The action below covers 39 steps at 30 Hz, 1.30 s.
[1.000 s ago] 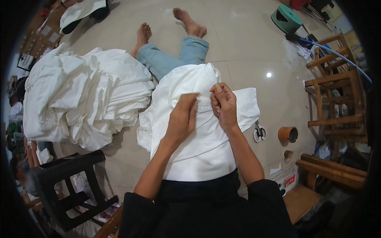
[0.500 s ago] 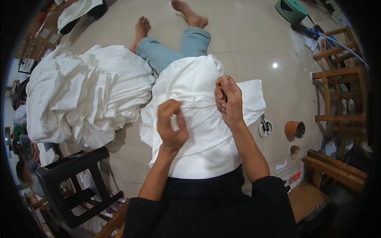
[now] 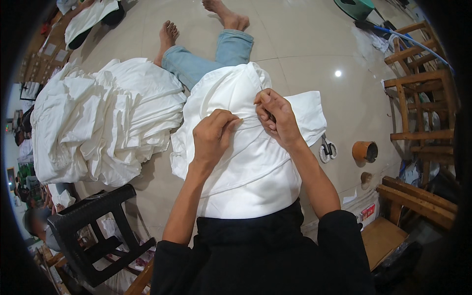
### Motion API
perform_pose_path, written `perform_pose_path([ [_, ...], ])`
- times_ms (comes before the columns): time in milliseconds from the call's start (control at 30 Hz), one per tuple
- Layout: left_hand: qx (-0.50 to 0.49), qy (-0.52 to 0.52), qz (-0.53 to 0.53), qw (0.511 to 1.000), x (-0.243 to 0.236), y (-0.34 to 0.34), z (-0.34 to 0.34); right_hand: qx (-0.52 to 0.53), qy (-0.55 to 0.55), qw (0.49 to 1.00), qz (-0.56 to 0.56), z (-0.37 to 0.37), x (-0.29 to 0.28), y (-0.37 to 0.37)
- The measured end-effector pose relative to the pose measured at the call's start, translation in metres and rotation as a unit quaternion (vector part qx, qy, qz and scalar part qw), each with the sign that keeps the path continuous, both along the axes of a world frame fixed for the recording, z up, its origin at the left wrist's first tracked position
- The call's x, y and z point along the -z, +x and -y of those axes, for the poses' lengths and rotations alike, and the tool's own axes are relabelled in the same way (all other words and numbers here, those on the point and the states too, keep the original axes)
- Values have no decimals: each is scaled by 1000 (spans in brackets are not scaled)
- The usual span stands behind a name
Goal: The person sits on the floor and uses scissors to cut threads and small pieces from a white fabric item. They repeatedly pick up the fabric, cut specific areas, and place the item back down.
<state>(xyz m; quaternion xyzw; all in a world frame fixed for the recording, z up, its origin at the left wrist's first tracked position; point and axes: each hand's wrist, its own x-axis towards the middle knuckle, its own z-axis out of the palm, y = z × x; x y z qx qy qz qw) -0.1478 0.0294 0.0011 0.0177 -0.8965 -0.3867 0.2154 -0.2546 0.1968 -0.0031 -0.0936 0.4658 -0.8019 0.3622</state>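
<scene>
Fingers over cloth — floor rightward (scissors by edge).

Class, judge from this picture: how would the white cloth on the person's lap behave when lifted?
The white cloth would probably sag floppily, since it drapes in soft folds. It is probably light for its size, given its thin-looking edges.

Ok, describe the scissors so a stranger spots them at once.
Start at the white cloth in mid-picture. By its right edge, on the floor, lie the scissors. Two pale loops set them apart from the orange cylinder farther right.
</scene>
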Motion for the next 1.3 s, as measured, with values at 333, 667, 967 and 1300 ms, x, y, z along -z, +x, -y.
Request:
perform_pose_path([
  [333, 99, 74, 169, 978, -21, -17, 25, -173, 218, 907, -316, -15, -10, -16],
  [667, 74, 101, 99, 987, -5, -10, 16, -258, 344, 829, -358, -4, -38, -26],
  [967, 74, 157, 116, 978, -3, -9, 19, -294, 311, 837, -342, 0, -37, -31],
  [1300, 119, 70, 84, 987, -12, -4, 24, -324, 268, 886, -197, -9, -29, -39],
])
